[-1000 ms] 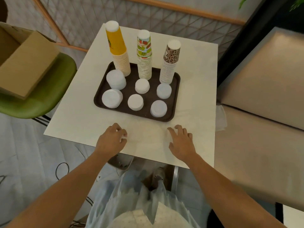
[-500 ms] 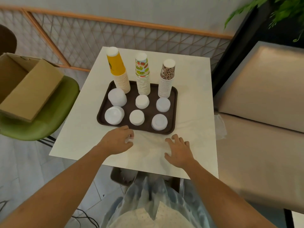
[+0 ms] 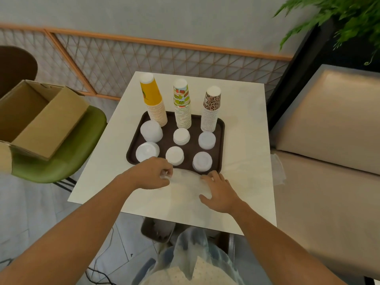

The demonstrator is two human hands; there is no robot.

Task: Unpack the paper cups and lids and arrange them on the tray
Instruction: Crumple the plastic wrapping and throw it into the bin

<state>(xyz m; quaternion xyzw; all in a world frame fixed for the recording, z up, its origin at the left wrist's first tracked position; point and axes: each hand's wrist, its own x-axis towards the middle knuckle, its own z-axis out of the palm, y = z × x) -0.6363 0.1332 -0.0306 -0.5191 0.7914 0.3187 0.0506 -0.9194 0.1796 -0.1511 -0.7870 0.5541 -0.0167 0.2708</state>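
A brown tray (image 3: pixel 167 143) sits on a white table (image 3: pixel 242 103). On the far side of the tray stand 3 tall cup stacks: a yellow stack (image 3: pixel 153 101), a fruit-print stack (image 3: pixel 182 103) and a spotted stack (image 3: pixel 210 108). On the near side of the tray sit 6 piles of white lids (image 3: pixel 174 155) in 2 rows.

Just in front of the tray lies a clear plastic wrap (image 3: pixel 185 179). The left hand (image 3: pixel 151 174) has its fingers curled and pinches 1 end of the wrap, right at the tray's near edge. The right hand (image 3: pixel 221 192) lies flat on the wrap's other end, fingers spread and loose.

Far left of the tray, a cardboard box (image 3: pixel 41 118) rests on a green chair (image 3: pixel 67 155).
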